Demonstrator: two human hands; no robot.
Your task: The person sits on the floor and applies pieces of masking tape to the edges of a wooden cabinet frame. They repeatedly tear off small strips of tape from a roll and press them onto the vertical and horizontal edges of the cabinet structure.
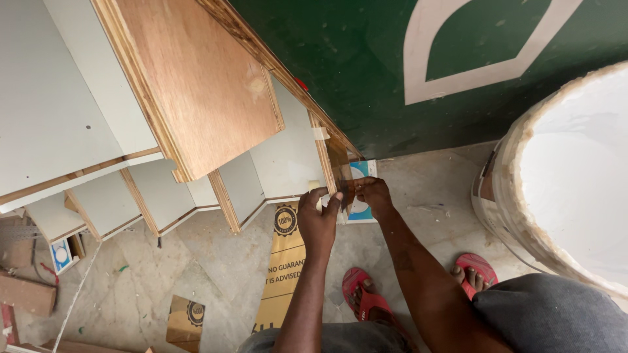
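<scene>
Carpentry workshop floor: part-built plywood cabinet with white laminate panels, wood offcuts and scraps on the stone floor, a large adhesive-crusted white bucket nearby.

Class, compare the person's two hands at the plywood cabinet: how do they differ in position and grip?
The left hand sits lower, its fingers curled over the bottom end of the plywood edge; the right hand sits beside it, slightly higher, pinching a strip of brown tape. The left hand presses on the wood, while the right hand pulls the tape. Both are bare and meet at the same corner of the cabinet.
</scene>
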